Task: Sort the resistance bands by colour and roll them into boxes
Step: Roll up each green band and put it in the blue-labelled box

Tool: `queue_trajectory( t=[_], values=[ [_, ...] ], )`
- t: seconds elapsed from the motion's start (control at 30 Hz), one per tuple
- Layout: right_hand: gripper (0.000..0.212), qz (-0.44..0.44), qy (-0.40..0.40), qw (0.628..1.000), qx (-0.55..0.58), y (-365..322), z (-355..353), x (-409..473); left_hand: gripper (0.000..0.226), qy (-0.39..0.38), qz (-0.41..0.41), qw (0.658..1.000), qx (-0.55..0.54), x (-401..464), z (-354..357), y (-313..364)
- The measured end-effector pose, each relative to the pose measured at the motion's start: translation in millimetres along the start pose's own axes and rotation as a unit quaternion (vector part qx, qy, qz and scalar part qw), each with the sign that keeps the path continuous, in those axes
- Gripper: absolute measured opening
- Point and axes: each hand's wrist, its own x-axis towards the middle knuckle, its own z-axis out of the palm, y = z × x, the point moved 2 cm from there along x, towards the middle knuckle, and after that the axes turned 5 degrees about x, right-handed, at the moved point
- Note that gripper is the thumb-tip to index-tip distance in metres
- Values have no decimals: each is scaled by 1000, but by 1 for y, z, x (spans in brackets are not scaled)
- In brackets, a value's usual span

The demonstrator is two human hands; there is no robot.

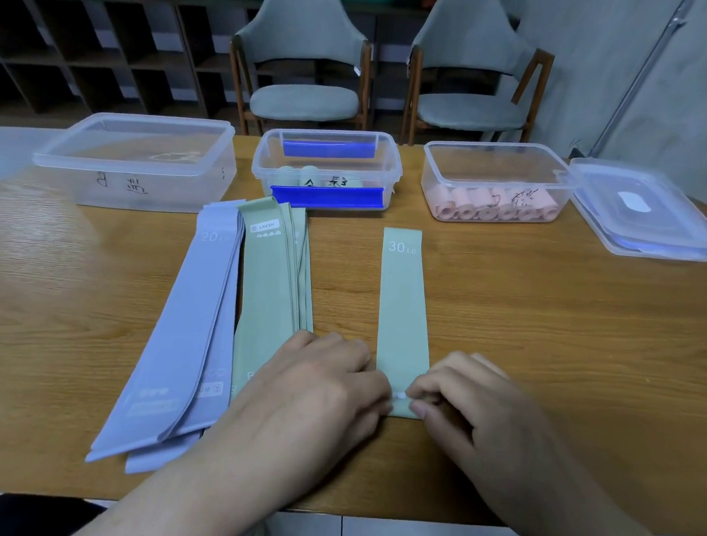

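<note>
Pink rolls [496, 205]: boxed. Green box [326, 168]: few rolls. Purple stack [186, 330], green stack [274, 287]: unrolled on desk [571, 327]. Left hand [325, 388], right hand [455, 398]: fingers pinching green band [403, 301] near end.
</note>
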Motion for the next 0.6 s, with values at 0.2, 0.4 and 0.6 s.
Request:
queue_trajectory(
  t=[0.2,0.4,0.6],
  values=[
    [17,5,6,1000,-14,1,-1,-1,30,-69,-22,997,-10,-2,0,-1],
    [17,5,-1,1000,-17,1,-2,1,24,-48,-37,998,-5,0,1,1],
    [14,8,-19,1000,-3,4,-4,-1,33,-45,-21,999,-5,-2,2,1]
  ],
)
